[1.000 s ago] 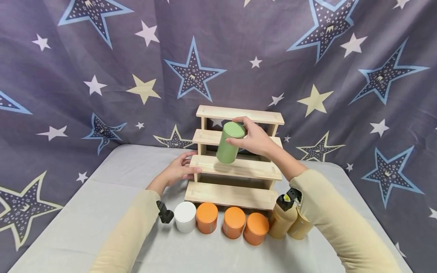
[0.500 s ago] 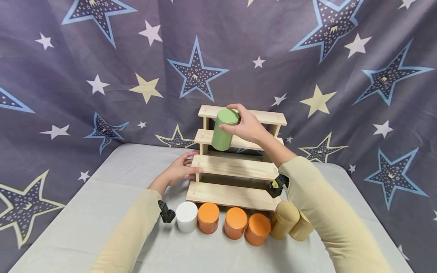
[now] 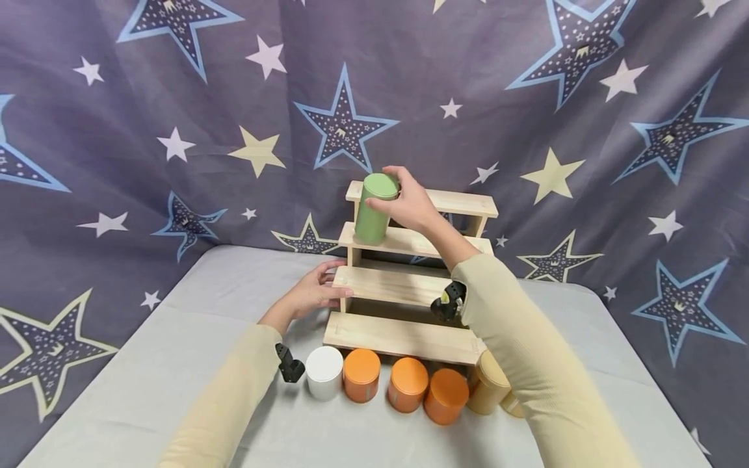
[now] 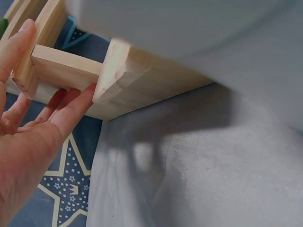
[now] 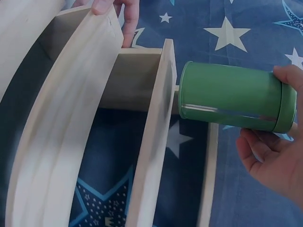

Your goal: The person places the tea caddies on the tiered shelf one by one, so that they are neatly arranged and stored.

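Note:
A four-step wooden display stand (image 3: 404, 335) stands on the cloth-covered table against the curtain. My right hand (image 3: 409, 203) grips a green tin (image 3: 374, 211) near its lid, thumb on one side and fingers on the other. In the head view the tin overlaps the left end of the second step from the top, slightly tilted. The right wrist view shows its base right at that board (image 5: 161, 123). At the stand's left side, my left hand (image 3: 313, 289) holds the frame, its thumb on the end of a lower step and its fingers (image 4: 71, 111) against the side piece.
Along the stand's front stand a white tin (image 3: 324, 374), several orange tins (image 3: 361, 376) and two tan tins (image 3: 488, 383). The right sleeve partly covers the tan ones. A star-patterned curtain (image 3: 199, 130) hangs close behind the stand.
My right hand has carried the green tin up, back and a little left, from over the third step to the second from the top. The left hand has stayed on the stand.

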Tool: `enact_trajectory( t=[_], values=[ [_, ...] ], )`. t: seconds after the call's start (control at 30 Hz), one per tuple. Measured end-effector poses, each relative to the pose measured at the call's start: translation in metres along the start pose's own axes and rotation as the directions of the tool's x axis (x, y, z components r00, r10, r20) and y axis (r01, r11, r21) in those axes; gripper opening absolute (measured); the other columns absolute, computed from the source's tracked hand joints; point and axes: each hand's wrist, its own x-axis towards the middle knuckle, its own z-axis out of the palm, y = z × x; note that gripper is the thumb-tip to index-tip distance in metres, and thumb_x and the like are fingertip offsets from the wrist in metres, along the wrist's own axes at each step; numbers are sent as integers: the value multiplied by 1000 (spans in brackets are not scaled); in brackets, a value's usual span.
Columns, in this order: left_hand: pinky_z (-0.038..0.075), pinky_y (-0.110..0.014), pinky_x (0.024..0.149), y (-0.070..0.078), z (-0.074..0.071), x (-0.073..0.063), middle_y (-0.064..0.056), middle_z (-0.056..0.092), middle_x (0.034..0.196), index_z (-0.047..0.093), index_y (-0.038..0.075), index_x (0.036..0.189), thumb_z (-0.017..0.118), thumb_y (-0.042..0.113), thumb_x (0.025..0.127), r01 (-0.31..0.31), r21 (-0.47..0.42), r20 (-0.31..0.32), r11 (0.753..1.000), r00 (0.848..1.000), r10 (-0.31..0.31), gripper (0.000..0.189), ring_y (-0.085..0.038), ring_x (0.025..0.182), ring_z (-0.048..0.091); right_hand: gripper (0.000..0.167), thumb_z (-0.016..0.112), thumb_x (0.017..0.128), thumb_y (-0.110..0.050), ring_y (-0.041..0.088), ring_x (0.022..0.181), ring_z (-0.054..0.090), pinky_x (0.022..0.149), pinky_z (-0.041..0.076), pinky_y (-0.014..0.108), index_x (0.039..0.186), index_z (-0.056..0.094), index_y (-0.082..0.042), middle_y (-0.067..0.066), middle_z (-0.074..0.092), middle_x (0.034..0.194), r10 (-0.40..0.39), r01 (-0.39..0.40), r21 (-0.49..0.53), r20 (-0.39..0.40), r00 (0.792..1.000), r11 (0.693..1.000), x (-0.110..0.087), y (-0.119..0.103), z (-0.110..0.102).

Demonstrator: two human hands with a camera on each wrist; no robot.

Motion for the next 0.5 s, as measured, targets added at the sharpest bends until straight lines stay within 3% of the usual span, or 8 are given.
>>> enact_trajectory(
  t=[0.5],
  values=[
    [51,-46,93,-1,-1,1,-24,34,141,22,17,148,69,9,83,0,-10,7,1000,1000,0,81,-29,109,55,76,69,83,-30,25,121,50,104,43,38,144,28,-11,13,49,134,87,-85,45,-33,996,995,14,7,27]
  ],
)
